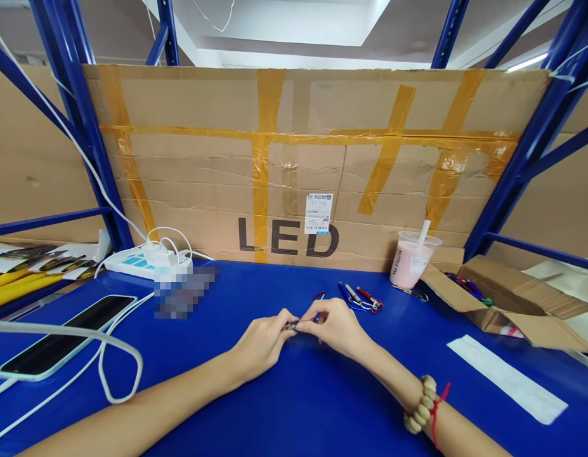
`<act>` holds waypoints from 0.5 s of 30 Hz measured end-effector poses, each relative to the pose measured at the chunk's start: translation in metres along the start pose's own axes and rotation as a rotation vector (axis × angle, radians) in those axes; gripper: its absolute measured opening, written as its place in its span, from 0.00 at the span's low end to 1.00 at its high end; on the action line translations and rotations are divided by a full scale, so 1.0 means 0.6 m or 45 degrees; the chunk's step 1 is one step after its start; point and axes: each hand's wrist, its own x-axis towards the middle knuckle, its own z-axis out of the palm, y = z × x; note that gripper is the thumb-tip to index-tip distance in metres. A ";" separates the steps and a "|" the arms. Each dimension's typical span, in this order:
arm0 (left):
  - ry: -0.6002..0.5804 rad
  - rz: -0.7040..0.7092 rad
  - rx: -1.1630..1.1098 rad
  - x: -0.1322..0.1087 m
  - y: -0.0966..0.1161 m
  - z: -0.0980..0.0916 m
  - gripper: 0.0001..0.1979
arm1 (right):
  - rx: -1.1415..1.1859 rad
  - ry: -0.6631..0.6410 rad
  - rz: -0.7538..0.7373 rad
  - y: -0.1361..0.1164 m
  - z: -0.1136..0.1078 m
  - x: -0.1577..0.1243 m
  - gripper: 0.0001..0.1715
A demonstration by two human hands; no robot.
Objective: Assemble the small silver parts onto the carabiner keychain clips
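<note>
Near the middle of the blue table (294,406), my left hand (262,343) pinches a small dark, shiny item (290,325) between thumb and fingers. My right hand (336,327) meets it from the right, its thumb and forefinger pressed together at the item's right end. The item is too small to identify. Partly behind my right hand is a thin red piece (319,296). Just beyond that hand lie several slim blue, silver and red pieces (360,297) in a small group. A beaded bracelet (421,406) is on my right wrist.
A pink drink cup (408,263) stands at the back right, beside an open cardboard box (493,298). A white strip (507,379) lies at the right. On the left are a phone (65,336), white cables and a power strip (146,261). Cardboard (203,190) walls the back.
</note>
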 end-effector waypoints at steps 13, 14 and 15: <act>0.113 0.104 0.184 0.012 -0.004 0.001 0.12 | 0.560 -0.148 0.047 0.023 0.006 0.014 0.25; 0.115 0.085 0.198 0.013 -0.005 0.002 0.12 | 0.536 -0.133 0.036 0.024 0.005 0.015 0.24; 0.117 0.066 0.206 0.014 -0.006 0.003 0.12 | 0.508 -0.115 0.025 0.026 0.004 0.016 0.24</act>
